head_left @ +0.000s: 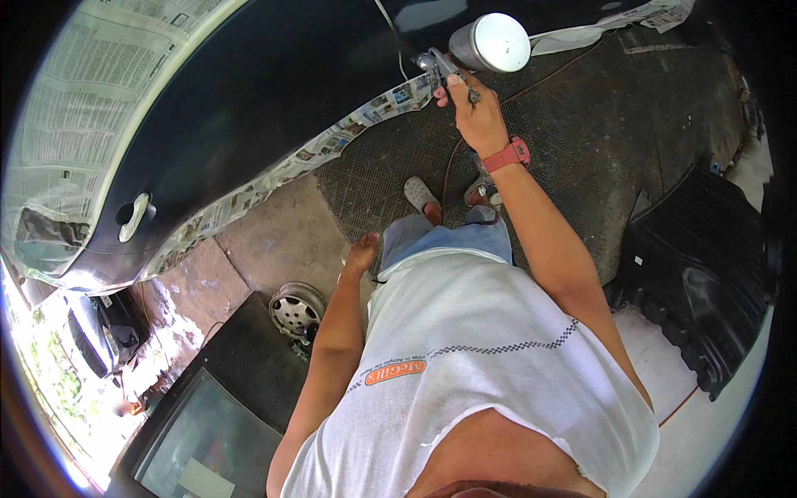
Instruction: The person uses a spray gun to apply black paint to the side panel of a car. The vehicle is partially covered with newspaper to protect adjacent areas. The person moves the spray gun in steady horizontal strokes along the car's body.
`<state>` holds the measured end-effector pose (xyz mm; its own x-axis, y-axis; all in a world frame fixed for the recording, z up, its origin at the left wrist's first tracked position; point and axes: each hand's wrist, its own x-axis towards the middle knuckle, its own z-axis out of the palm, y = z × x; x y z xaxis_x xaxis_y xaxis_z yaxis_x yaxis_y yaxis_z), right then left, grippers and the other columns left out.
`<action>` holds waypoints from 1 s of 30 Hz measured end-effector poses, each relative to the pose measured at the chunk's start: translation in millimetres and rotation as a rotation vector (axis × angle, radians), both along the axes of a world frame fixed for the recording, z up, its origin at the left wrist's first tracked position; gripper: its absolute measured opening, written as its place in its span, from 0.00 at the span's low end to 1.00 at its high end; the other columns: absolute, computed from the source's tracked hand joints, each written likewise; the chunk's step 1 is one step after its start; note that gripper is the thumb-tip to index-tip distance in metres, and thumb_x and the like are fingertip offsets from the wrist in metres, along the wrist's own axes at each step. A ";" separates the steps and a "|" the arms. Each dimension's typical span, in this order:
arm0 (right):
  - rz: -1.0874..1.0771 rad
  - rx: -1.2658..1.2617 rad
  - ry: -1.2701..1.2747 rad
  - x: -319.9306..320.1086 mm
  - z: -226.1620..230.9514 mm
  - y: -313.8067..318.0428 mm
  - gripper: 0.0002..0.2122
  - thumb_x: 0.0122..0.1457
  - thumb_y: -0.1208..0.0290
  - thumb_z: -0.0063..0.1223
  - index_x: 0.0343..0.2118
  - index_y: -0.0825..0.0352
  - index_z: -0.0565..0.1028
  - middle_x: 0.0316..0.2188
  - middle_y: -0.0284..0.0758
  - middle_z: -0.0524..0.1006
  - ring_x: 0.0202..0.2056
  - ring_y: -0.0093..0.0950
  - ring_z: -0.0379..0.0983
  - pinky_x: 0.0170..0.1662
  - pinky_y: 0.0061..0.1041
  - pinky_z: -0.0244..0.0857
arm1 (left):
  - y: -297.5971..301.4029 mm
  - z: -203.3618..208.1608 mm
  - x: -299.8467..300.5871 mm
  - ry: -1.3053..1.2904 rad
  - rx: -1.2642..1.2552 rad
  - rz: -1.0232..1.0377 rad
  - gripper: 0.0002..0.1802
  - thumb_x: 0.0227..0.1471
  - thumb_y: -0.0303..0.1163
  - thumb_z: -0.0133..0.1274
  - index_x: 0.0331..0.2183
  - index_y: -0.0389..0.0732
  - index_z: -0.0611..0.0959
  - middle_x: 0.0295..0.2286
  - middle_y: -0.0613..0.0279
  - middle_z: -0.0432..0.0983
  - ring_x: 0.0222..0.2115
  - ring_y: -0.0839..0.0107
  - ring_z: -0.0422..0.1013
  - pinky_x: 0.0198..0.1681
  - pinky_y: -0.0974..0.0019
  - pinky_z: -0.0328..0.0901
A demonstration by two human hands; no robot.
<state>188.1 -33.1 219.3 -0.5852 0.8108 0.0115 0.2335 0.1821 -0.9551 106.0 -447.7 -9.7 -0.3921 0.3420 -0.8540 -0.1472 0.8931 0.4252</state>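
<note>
Near the top centre, my right hand (480,116) is closed round the handle of a metal spray gun (438,66). A round grey paint cup with a white lid (501,43) is fixed to the gun. The nozzle end is close to the lower edge of a glossy black car panel (249,108), which has a door handle (135,217) at its left part. My left hand (363,251) hangs low beside my left hip, away from the panel. Its fingers look loosely apart, and I see nothing in them. A red watch (508,155) is on my right wrist.
Newspaper masking (320,148) runs along the panel's lower edge, and more sheets (70,108) cover the upper left. A thin hose (449,170) passes near my feet. A wheel (296,312) and an old television (203,440) stand at lower left. A black ribbed plastic liner (701,274) lies right.
</note>
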 end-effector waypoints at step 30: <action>0.037 -0.213 0.084 30.8 50.7 82.8 0.26 0.72 0.47 0.41 0.49 0.70 0.77 0.31 0.34 0.81 0.29 0.19 0.77 0.22 0.19 0.65 | 48.9 16.6 31.0 0.018 0.084 0.130 0.29 0.62 0.51 0.55 0.52 0.37 0.80 0.41 0.59 0.81 0.39 0.69 0.75 0.47 0.64 0.69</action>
<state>218.9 49.7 269.9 -0.6187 0.7782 -0.1076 0.1486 -0.0185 -0.9887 137.1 -398.8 6.9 -0.4527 0.3576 -0.8168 -0.2510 0.8279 0.5016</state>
